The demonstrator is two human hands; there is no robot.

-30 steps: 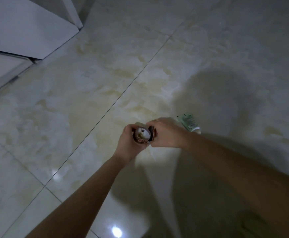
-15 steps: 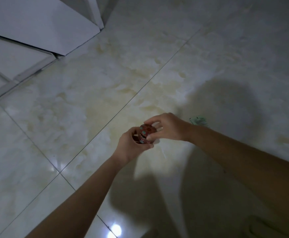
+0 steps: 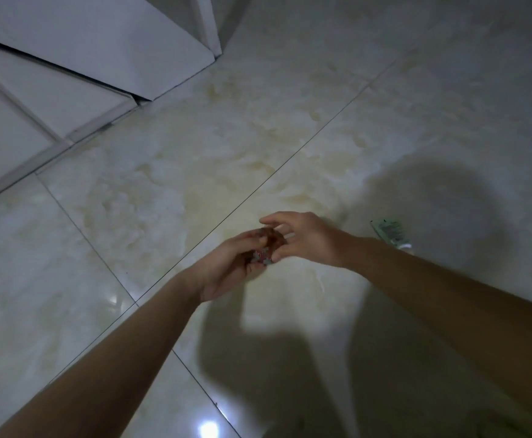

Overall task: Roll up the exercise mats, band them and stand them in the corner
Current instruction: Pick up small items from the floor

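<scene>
Above a pale tiled floor [image 3: 163, 200], a small red band [image 3: 263, 256], taken to be meant for the mats, is gripped in the curled left hand [image 3: 229, 267]. The right hand [image 3: 308, 238], closed on it half a second earlier, is now spread, its thumb just touching. Banding is judged not yet begun, and no mat is seen. A green packet [image 3: 389, 232] is seen on the glossy marble-look tiles beside the right forearm, with white door panels [image 3: 100, 42] at upper left.

Bare left hand [image 3: 226, 270] and right hand [image 3: 312, 239], forearms uncovered throughout.
</scene>
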